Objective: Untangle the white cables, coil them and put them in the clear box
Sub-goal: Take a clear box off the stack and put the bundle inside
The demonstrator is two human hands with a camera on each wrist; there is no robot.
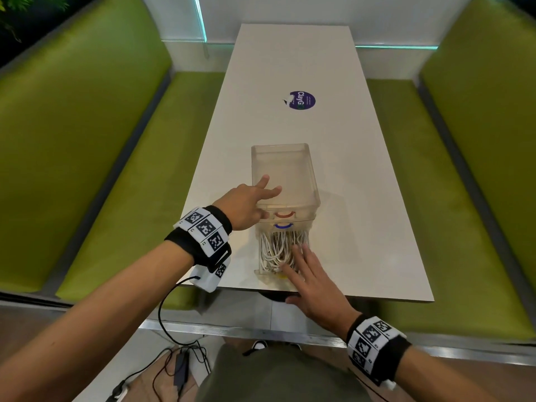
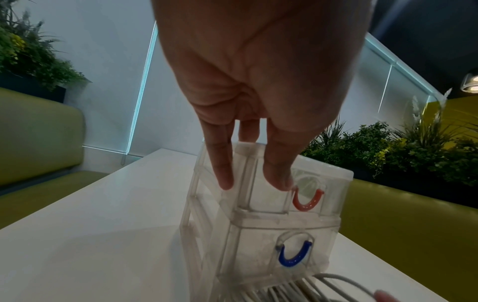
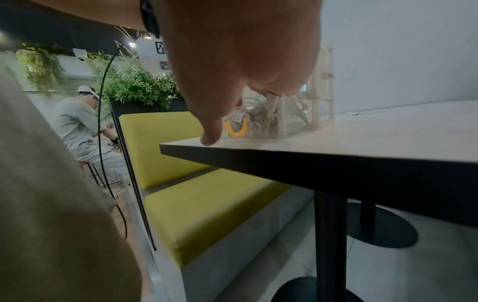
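A clear box of stacked drawers stands near the front edge of the white table, with a red handle above a blue handle. Its lowest drawer, with a yellow handle, is pulled out toward me and holds a tangle of white cables. My left hand rests on top of the box with its fingers straight. My right hand lies spread over the cables in the drawer, holding nothing, and its thumb points down at the table edge.
The long white table has a purple sticker at its middle. Green benches run along both sides. A black wire hangs from my left wrist band. Another person sits beyond the left bench.
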